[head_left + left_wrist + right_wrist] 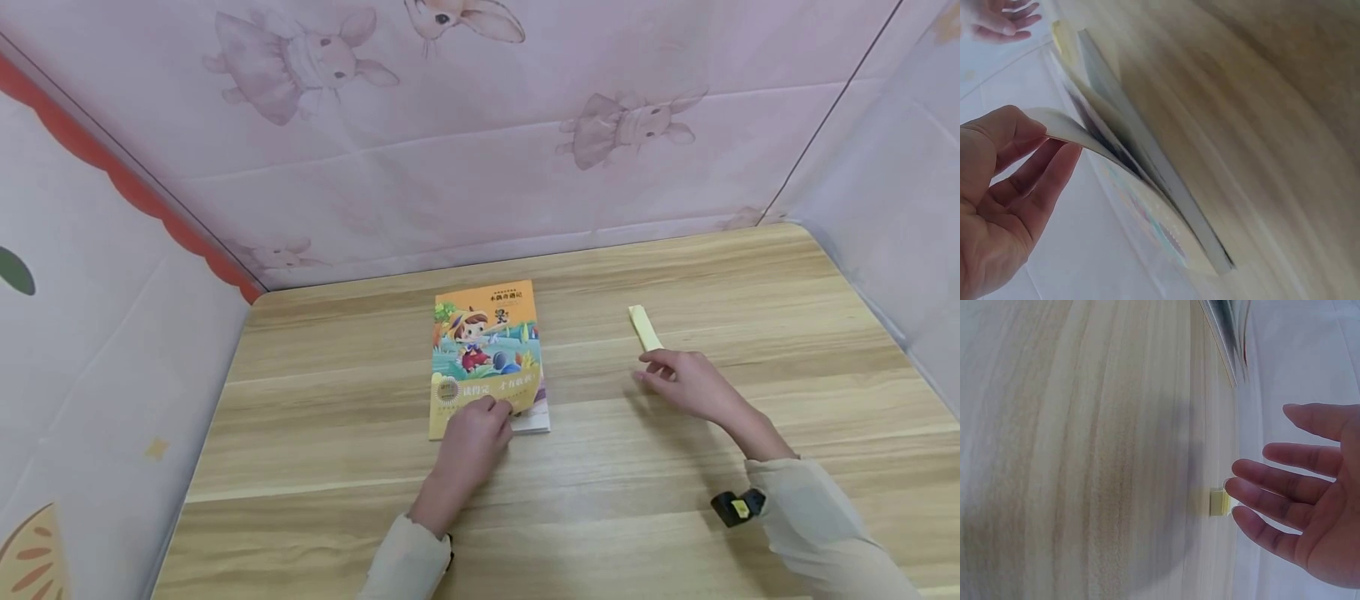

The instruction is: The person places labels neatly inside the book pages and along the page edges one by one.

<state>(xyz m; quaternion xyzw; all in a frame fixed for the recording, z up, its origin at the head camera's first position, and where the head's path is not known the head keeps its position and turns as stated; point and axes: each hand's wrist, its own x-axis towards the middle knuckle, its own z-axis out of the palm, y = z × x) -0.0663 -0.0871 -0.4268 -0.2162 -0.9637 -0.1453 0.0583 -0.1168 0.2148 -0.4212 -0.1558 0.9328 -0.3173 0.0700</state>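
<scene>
A children's book (487,350) with an orange and yellow illustrated cover lies on the wooden table. My left hand (474,433) pinches the cover's lower right corner between thumb and fingers, and the cover bends up off the pages. In the left wrist view the raised cover (1085,140) curves away from the page block (1147,144). My right hand (690,385) hovers near a pale yellow folded strip (643,327), its fingers loosely extended. The right wrist view shows that hand (1310,494) with fingers spread and nothing in them, the yellow strip (1217,502) beyond the fingertips.
The wooden table (337,500) meets a pink rabbit-print wall covering (465,183) at the back. Pale panels stand at both sides, the left one (97,250) with a red scalloped edge. A black wrist device (738,507) sits by the right sleeve.
</scene>
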